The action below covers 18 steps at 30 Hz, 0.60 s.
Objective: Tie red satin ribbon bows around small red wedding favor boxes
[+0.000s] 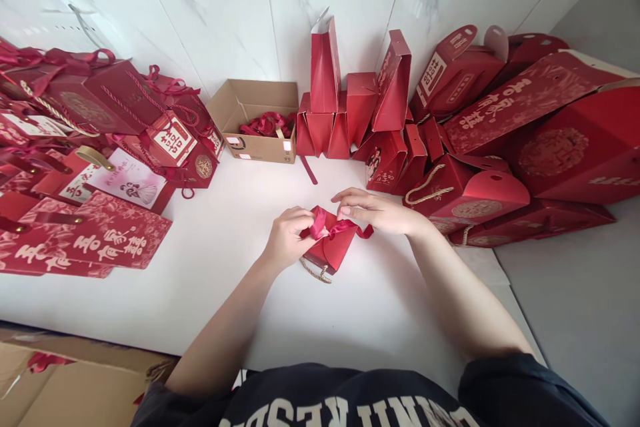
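Note:
In front of me on the white table stands a small red gift box (330, 250) with a gold twisted cord handle (317, 272) hanging at its near side. A crimson ribbon (320, 221) lies looped over the top of the box, with one tail trailing off to the right. My left hand (287, 238) pinches the ribbon loop at the box's left side. Over the right side hovers my right hand (377, 210), its fingers stretched out and apart, close above the ribbon; whether a fingertip touches it I cannot tell.
Behind the box sits an open cardboard carton (260, 150) of red ribbons. A loose ribbon strip (309, 170) lies before it. Finished-looking red bags (120, 233) crowd the left; red boxes (480, 193) pile up at right. Another carton (85, 387) is below the front edge.

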Motion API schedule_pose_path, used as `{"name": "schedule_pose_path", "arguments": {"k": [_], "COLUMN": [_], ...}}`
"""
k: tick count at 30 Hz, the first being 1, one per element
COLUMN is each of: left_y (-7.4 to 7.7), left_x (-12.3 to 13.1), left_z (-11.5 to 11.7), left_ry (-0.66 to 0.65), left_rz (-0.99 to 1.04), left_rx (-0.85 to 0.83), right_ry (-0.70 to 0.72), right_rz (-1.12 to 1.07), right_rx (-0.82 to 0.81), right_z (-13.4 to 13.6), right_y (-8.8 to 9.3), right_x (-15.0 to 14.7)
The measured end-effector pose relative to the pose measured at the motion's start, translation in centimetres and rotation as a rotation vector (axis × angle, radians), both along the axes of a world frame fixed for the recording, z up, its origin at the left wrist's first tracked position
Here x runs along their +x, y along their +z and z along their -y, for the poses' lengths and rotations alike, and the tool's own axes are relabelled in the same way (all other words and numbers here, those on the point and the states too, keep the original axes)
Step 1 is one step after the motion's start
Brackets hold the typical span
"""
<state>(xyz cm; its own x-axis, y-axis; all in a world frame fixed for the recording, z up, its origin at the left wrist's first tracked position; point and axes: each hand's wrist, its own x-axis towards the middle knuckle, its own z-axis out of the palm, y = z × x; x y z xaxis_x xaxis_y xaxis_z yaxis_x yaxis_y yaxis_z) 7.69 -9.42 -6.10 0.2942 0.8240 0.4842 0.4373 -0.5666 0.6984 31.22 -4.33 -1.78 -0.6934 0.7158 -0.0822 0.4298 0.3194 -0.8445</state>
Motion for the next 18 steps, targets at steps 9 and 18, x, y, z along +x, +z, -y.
{"name": "schedule_pose_path", "arguments": {"k": [9, 18], "left_y": [-0.04, 0.44], "left_x": [-0.06, -0.10], "left_z": [0.13, 0.20], "left_ry": [-0.010, -0.079], "left_rz": [-0.001, 0.003], "left_rx": [0.008, -0.022], "right_ry": [0.130, 0.189], "right_rz": [-0.074, -0.169], "right_rx": [-0.135, -0.226], "right_z": [-0.44, -0.52], "right_y": [0.03, -0.42], "right_x": [-0.86, -1.05]}}
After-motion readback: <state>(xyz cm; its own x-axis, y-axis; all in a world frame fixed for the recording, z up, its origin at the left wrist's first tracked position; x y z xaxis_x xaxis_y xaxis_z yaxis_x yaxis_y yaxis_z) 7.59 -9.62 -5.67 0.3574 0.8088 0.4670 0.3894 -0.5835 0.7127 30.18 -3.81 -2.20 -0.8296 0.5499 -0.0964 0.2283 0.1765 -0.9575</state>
